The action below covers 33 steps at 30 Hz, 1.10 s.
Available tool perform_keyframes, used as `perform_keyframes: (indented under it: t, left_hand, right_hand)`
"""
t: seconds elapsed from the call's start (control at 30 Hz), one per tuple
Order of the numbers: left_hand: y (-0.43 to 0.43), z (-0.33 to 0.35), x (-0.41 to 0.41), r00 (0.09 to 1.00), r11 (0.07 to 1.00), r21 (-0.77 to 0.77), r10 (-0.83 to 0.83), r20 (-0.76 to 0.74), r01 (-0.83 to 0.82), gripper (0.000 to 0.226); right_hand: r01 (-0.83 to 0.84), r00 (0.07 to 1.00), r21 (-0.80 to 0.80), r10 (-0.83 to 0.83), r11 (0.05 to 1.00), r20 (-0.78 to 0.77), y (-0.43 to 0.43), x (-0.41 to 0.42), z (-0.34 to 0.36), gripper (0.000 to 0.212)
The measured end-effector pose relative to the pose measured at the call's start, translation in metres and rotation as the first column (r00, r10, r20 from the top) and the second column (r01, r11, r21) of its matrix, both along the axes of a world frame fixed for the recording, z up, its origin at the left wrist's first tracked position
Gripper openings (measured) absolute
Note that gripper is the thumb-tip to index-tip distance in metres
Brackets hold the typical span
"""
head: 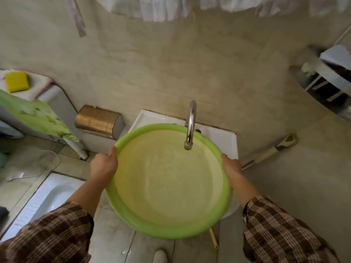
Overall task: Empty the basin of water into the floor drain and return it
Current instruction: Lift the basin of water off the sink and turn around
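green plastic basin [133, 211], pale yellowish inside, under faucet [190, 126] | left hand [103, 166] gripping rim | right hand [230, 167] gripping opposite rim

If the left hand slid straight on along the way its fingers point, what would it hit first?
Likely the brass-coloured wall box. The left hand, gripping the green basin rim, points up and away toward the wall, and that box sits just beyond it. Depth is unclear, so it might pass beside the white sink instead.
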<state>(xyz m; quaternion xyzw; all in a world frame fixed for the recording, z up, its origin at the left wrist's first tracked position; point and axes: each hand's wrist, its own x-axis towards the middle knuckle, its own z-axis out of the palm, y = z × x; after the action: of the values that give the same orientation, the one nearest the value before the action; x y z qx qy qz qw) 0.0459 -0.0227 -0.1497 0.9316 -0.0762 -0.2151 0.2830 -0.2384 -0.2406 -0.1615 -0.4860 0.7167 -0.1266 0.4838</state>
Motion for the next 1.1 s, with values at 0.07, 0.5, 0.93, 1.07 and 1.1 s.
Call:
perform_keyframes:
  t: [0.07, 0.5, 0.93, 1.07, 1.1]
  left_hand:
    - [0.001, 0.0, -0.001, 1.0, 1.0, -0.004, 0.008, -0.005, -0.008, 0.07]
    - [0.053, 0.008, -0.007, 0.983, 0.965, -0.198, 0.181, 0.024, -0.172, 0.059]
    - [0.244, 0.027, 0.017, 0.882, 0.831, -0.366, 0.469, 0.055, -0.419, 0.041]
    - [0.327, 0.023, 0.022, 0.829, 0.785, -0.336, 0.558, 0.02, -0.521, 0.04]
    - [0.352, 0.022, 0.024, 0.815, 0.775, -0.327, 0.579, 0.023, -0.541, 0.04]
  right_hand:
    - [0.037, 0.999, 0.011, -0.038, 0.999, 0.022, 0.0, 0.0, 0.0, 0.064]
    - [0.035, 0.998, -0.073, -0.032, 0.997, 0.051, 0.023, 0.016, 0.036, 0.056]
    - [-0.131, 0.973, -0.109, 0.148, 0.985, 0.177, 0.164, 0.11, 0.047, 0.022]
    - [-0.308, 0.937, -0.155, 0.327, 0.939, 0.12, 0.228, 0.144, 0.045, 0.03]
    - [-0.36, 0.922, -0.158, 0.376, 0.92, 0.09, 0.249, 0.154, 0.044, 0.029]
